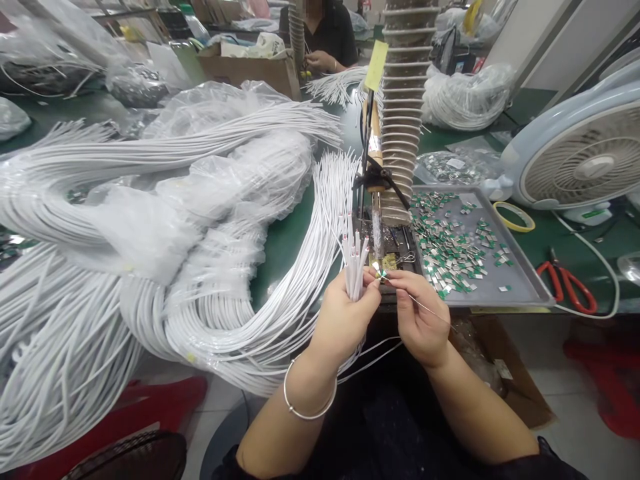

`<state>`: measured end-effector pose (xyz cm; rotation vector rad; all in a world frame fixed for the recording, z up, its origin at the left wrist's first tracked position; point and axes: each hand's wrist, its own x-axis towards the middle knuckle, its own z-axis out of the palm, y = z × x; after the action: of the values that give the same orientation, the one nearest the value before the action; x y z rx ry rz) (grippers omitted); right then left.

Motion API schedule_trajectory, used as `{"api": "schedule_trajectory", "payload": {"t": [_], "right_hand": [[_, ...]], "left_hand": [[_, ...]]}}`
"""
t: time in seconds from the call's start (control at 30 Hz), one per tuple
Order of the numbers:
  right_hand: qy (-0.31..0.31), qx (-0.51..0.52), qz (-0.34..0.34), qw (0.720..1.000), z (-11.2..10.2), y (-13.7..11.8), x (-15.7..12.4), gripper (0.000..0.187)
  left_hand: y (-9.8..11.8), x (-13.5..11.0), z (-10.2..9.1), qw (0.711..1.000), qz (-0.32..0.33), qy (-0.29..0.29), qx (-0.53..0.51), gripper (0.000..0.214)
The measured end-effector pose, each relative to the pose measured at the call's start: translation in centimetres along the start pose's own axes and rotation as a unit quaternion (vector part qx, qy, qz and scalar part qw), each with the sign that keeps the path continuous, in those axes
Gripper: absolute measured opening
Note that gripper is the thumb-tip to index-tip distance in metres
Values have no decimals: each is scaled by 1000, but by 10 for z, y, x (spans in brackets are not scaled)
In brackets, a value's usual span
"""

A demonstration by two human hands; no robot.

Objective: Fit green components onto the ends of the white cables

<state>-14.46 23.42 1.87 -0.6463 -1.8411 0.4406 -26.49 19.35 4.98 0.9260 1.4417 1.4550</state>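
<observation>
My left hand (343, 320) is closed around a bunch of white cables (354, 270), whose cut ends with reddish tips point up. At its thumb and forefinger is a small green-and-silver circuit board (381, 274), right under the tip of a soldering iron (376, 227). My right hand (423, 323) pinches a thin solder wire (425, 307) that runs back over the palm. Its fingertips meet the board's right side; whether they also grip the board I cannot tell. The iron is fixed upright, tip down, beside a ribbed hose (406, 100).
A grey tray (530, 283) with many small boards stands right, near red-handled pliers (567, 283), a tape roll (513, 217) and a fan (585, 153). Large bundles of white cable (215, 327), partly in plastic, cover the left. Another person (320, 40) sits opposite.
</observation>
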Motion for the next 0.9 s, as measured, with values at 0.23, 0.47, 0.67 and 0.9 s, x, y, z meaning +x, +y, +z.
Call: {"api": "schedule_trajectory", "payload": {"t": [0.23, 0.47, 0.67, 0.9], "right_hand": [[2, -5, 2, 1000, 1, 0, 1, 21], [8, 0, 2, 1000, 2, -2, 4, 22], [3, 5, 6, 1000, 2, -1, 3, 23], [3, 6, 6, 1000, 3, -2, 5, 22]], "left_hand": [[1, 1, 0, 1000, 0, 10, -4, 7], [4, 2, 0, 1000, 1, 7, -8, 6], [5, 2, 0, 1000, 3, 9, -5, 6], [3, 2, 0, 1000, 4, 12, -9, 6]]}}
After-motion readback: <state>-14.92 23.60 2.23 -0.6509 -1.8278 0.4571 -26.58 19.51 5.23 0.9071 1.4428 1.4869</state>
